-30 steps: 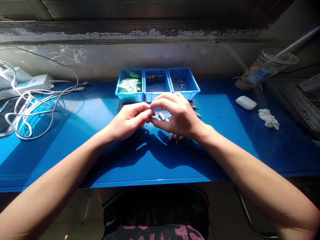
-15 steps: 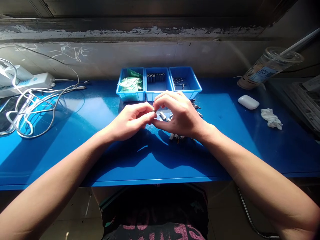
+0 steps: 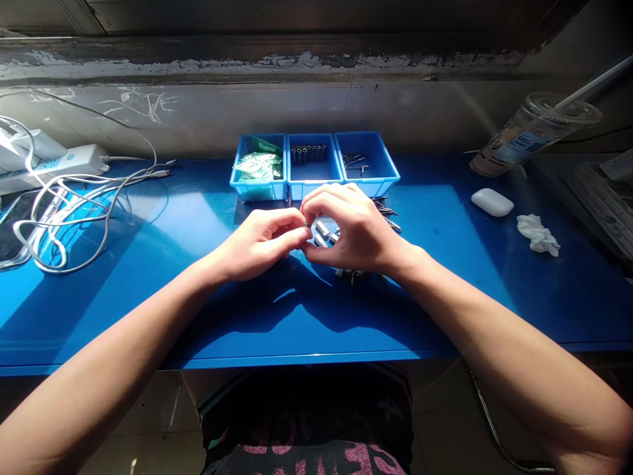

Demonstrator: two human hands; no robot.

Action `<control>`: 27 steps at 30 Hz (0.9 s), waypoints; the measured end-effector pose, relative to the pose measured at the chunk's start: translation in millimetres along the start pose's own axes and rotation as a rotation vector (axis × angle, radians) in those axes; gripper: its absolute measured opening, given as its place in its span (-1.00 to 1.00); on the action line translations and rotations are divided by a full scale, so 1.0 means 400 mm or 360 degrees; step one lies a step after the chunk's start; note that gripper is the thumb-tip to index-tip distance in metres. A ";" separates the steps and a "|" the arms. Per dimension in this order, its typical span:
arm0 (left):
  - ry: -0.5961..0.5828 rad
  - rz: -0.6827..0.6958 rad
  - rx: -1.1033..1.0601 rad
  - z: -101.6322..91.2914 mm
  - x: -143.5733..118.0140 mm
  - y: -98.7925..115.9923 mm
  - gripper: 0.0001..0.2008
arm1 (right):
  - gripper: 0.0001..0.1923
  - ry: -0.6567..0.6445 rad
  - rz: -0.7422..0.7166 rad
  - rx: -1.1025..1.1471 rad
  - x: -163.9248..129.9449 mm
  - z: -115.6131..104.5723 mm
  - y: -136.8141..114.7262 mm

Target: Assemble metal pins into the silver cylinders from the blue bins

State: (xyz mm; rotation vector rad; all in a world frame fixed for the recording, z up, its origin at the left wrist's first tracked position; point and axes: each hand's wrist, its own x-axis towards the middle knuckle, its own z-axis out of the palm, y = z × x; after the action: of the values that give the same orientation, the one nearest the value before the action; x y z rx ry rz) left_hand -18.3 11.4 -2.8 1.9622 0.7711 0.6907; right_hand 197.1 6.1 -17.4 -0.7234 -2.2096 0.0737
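Fingertip to fingertip, my two hands meet over the middle of the blue table. My left hand (image 3: 264, 241) pinches something small between thumb and forefinger, mostly hidden by the fingers. My right hand (image 3: 353, 224) is curled, its fingertips closing at the same spot; what they grip cannot be made out. Under and behind my right hand lie several short silver metal sleeves (image 3: 322, 229) and dark thin metal pins (image 3: 388, 211). More metal pieces (image 3: 351, 274) show below the right palm.
Three joined blue bins stand at the back: green-and-white packets (image 3: 260, 165) left, upright metal cylinders (image 3: 308, 153) middle, thin pins (image 3: 353, 160) right. White cables (image 3: 106, 211) and a power strip (image 3: 74, 161) lie left. A plastic cup (image 3: 524, 142), white case (image 3: 492, 202) and crumpled tissue (image 3: 538, 235) are right.
Both hands stay together with only slight finger shifts. The right fingertips have moved a little, and another silver sleeve shows more between the hands.
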 end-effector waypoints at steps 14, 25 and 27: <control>-0.0039 -0.0055 -0.0007 0.000 -0.002 -0.003 -0.66 | -0.83 0.0018 -0.0001 -0.0010 0.001 0.003 0.001; -0.0053 -0.0039 -0.0038 0.002 0.000 0.007 -0.66 | -0.85 0.0000 0.0073 -0.0040 -0.003 0.001 -0.001; -0.0059 -0.0049 -0.0037 0.002 -0.001 0.008 -0.63 | -0.84 -0.0001 0.0073 -0.0043 -0.003 0.000 -0.002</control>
State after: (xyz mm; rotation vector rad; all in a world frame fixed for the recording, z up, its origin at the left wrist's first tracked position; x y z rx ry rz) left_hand -17.2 9.6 -0.6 1.9328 0.7662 0.6407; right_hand 197.4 4.9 -18.0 -0.7887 -2.1989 0.0675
